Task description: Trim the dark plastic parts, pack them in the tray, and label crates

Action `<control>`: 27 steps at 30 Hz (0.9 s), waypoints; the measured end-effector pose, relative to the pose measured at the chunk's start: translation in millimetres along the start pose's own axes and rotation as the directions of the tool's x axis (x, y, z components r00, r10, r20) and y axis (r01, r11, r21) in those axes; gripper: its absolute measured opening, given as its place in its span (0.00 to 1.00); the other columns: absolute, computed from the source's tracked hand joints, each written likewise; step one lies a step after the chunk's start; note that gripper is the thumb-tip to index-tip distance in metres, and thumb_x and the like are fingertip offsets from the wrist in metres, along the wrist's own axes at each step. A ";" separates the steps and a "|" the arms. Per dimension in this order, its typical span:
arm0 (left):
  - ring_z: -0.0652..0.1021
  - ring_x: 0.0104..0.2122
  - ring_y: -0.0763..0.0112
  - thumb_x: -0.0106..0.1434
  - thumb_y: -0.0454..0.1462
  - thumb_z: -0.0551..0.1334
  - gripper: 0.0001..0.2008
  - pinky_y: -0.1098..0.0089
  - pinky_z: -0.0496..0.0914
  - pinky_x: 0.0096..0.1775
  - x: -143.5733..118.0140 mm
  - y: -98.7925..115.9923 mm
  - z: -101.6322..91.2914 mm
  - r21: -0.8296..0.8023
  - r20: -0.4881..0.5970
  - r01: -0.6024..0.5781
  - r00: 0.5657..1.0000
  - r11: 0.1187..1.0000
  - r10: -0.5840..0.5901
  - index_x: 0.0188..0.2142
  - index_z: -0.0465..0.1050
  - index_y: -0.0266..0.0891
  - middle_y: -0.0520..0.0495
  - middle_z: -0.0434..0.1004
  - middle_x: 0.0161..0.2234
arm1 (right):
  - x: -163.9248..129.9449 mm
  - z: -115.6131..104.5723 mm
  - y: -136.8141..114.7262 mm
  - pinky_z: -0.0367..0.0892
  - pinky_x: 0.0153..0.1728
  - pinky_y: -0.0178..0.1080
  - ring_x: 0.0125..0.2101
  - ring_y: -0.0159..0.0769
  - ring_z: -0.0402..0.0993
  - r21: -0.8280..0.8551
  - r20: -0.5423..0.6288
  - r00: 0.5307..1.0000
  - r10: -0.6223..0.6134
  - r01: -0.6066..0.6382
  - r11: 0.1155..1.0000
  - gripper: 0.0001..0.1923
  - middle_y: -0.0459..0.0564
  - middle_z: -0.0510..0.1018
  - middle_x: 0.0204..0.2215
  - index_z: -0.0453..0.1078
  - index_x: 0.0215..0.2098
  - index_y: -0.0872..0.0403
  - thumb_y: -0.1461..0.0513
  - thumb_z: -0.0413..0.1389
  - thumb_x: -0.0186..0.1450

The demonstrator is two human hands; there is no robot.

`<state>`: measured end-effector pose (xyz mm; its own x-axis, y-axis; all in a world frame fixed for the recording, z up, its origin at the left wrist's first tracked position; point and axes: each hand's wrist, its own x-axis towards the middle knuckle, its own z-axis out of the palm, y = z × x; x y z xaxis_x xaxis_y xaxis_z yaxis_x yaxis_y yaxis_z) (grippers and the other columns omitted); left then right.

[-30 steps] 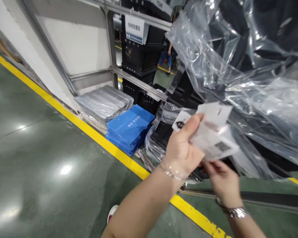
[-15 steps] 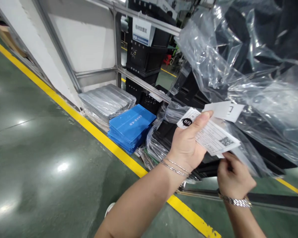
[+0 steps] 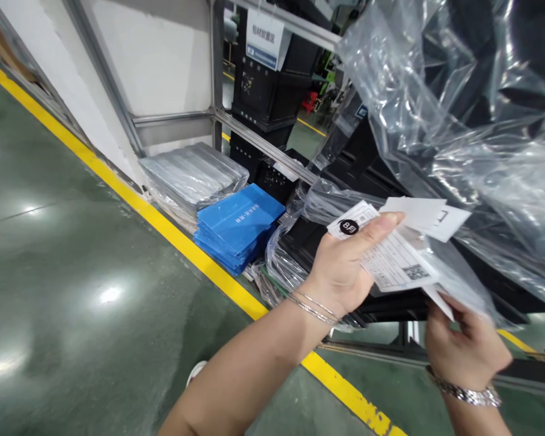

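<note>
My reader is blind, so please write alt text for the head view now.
A person's left hand holds several printed papers, one showing a QR code, while the right hand pinches a white slip at their lower edge. Black items in clear plastic are behind; blue sheets lie stacked further left.

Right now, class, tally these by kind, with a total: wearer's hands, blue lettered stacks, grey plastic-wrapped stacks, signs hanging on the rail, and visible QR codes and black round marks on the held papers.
Hands: 2 (left hand, right hand)
Blue lettered stack: 1
Grey plastic-wrapped stack: 1
Hanging sign: 1
QR code: 1
Black round mark: 1
Total: 7
</note>
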<state>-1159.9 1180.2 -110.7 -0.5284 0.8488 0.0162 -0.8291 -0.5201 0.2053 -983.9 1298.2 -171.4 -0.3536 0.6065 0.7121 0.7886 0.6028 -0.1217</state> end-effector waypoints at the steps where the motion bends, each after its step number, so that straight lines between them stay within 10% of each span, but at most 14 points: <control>1: 0.78 0.47 0.59 0.55 0.28 0.63 0.05 0.61 0.73 0.46 0.3 -0.6 -0.1 0.009 0.001 0.003 1.000 1.000 -0.003 0.26 0.77 0.36 0.52 0.80 0.27 | -0.9 0.7 2.2 0.69 0.32 0.45 0.34 0.54 0.78 -0.005 -0.024 0.999 -0.038 0.038 0.999 0.17 0.64 0.80 0.30 0.75 0.37 0.61 0.57 0.50 0.61; 6: 0.79 0.44 0.61 0.56 0.29 0.62 0.07 0.61 0.72 0.46 -0.1 -0.5 -1.8 0.035 0.030 0.002 1.000 0.999 -0.003 0.25 0.77 0.39 0.57 0.79 0.24 | -3.1 8.9 3.8 0.70 0.33 0.42 0.32 0.47 0.78 -0.047 -0.074 0.967 -0.244 0.241 0.969 0.13 0.59 0.81 0.31 0.74 0.35 0.58 0.65 0.49 0.59; 18: 0.76 0.50 0.53 0.51 0.36 0.70 0.07 0.53 0.70 0.51 -4.8 0.5 -17.3 0.010 -0.001 -0.046 0.999 0.999 0.046 0.28 0.76 0.35 0.49 0.80 0.32 | -2.2 30.4 -7.4 0.48 0.17 0.37 0.13 0.37 0.61 -0.297 0.160 0.987 -0.025 0.072 0.952 0.18 0.54 0.70 0.13 0.77 0.31 0.58 0.57 0.48 0.62; 27: 0.80 0.37 0.64 0.49 0.36 0.71 0.07 0.59 0.73 0.46 -7.0 5.5 -23.6 0.048 -0.014 -0.065 0.998 0.997 0.066 0.26 0.77 0.36 0.52 0.79 0.28 | 22.5 8.7 -18.8 0.57 0.19 0.42 0.19 0.45 0.70 -0.127 0.331 0.934 -0.136 0.187 0.974 0.20 0.61 0.76 0.22 0.74 0.27 0.57 0.56 0.43 0.58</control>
<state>-1165.1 1169.2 -132.8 -0.5844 0.8113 0.0158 -0.7833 -0.5691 0.2502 -1011.1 1305.0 -159.0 -0.6043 0.6560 0.4522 0.7660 0.6346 0.1028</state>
